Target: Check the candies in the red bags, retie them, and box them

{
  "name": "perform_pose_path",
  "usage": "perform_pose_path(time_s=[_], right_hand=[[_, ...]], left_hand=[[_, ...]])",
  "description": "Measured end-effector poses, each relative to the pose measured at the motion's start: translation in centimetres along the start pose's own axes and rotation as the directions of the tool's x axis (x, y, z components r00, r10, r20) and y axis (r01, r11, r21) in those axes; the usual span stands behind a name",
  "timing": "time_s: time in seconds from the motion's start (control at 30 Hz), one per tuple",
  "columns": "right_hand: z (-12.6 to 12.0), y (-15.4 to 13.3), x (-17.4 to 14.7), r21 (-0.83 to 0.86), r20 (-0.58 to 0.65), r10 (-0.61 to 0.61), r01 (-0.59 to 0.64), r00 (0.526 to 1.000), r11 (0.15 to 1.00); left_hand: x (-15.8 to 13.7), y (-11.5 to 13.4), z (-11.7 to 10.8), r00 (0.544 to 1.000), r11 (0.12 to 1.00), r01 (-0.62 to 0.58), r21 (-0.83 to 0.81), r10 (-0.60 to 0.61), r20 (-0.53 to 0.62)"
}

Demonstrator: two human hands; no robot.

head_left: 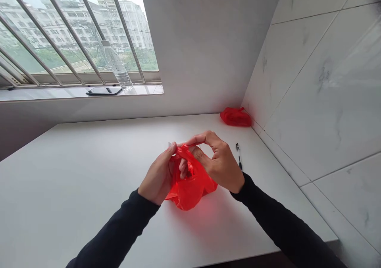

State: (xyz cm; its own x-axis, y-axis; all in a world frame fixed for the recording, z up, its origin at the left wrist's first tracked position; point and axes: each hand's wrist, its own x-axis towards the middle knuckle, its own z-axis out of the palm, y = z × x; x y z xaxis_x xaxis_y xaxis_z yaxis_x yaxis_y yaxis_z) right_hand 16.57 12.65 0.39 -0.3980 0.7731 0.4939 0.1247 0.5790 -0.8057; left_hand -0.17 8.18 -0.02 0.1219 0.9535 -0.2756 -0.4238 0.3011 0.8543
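Note:
A thin red plastic bag (190, 192) hangs between my two hands, just above the white table (98, 172). My left hand (160, 172) is closed on the bag's gathered top, its thumb pressing the plastic. From the right, my right hand (220, 160) pinches the same bunched part, with its index finger and thumb curved into a loop. Some fingers of the left hand show through the opening of the bag. What is inside the bag, if anything, I cannot make out.
A second red bundle of plastic (235, 117) lies in the far right corner. A pen (239, 157) rests beyond my right wrist. On the window sill are a phone (104, 91) and a clear water bottle (117, 65). A tiled wall (327, 101) borders the right side.

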Motion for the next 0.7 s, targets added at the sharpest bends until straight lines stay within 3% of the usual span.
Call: perform_pose_path(time_s=[0.17,0.3,0.47,0.57,0.7], right_hand=[[-0.3,-0.4,-0.2,-0.050,0.145,-0.070,0.078,0.987,0.996],[-0.6,0.1,0.3,0.047,0.257,0.033,-0.047,0.966,0.998],[-1.3,1.9,1.1,0.038,0.508,0.272,-0.336,0.817,0.941],[-1.3,2.7,1.3,0.045,0.480,0.310,-0.376,0.820,0.925],[-1.2,3.0,1.5,0.107,0.483,0.330,-0.428,0.811,0.897]], left_hand=[[0.1,0.1,-0.1,0.996,0.994,-0.082,-0.074,0.084,0.021],[-0.1,0.3,-0.3,0.991,0.997,-0.069,-0.027,0.072,0.113],[0.7,0.5,-2.1,0.978,0.959,-0.147,0.241,0.105,0.179],[1.3,0.2,-3.2,0.954,0.801,-0.299,0.518,0.258,0.152],[1.8,-1.1,-3.7,0.831,0.434,-0.428,0.793,0.534,0.156]])
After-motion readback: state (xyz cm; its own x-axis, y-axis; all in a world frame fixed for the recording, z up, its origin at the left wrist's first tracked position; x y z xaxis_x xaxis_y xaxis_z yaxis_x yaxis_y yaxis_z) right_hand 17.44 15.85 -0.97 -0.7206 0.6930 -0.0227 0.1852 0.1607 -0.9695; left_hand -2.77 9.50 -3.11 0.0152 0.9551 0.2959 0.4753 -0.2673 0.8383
